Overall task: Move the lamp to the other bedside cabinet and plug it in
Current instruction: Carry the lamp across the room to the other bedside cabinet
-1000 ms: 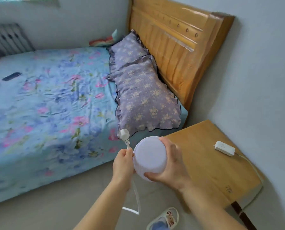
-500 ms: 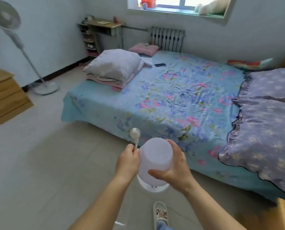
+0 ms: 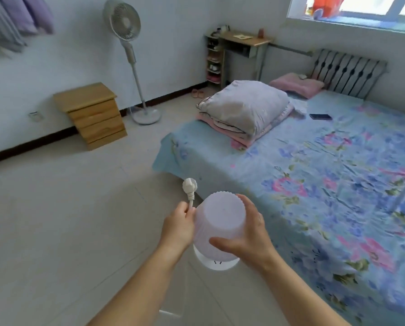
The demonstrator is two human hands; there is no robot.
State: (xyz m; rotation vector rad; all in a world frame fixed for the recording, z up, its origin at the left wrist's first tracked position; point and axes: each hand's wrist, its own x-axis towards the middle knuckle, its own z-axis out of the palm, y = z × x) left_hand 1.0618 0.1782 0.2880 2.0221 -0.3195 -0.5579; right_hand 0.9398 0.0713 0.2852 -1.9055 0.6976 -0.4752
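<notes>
I carry a small white lamp [image 3: 218,222] with a ribbed shade and a round white base in front of me, above the floor beside the bed. My right hand [image 3: 246,236] wraps around the shade from the right. My left hand [image 3: 179,228] pinches the lamp's white cord just below the plug [image 3: 189,185], which sticks up. A wooden bedside cabinet [image 3: 92,114] with drawers stands against the far left wall, well away from my hands. A wall socket [image 3: 35,116] sits low on the wall to its left.
The bed [image 3: 314,175] with a floral blue sheet fills the right side, with stacked pillows [image 3: 243,109] and a phone [image 3: 320,116] on it. A standing fan [image 3: 130,60] is next to the cabinet. A desk [image 3: 241,52] and radiator [image 3: 347,71] line the back wall. Open tiled floor lies ahead.
My view has swung left, away from the headboard and first cabinet, across the bed to the far wall with the other cabinet. Both hands keep the same hold on lamp and cord.
</notes>
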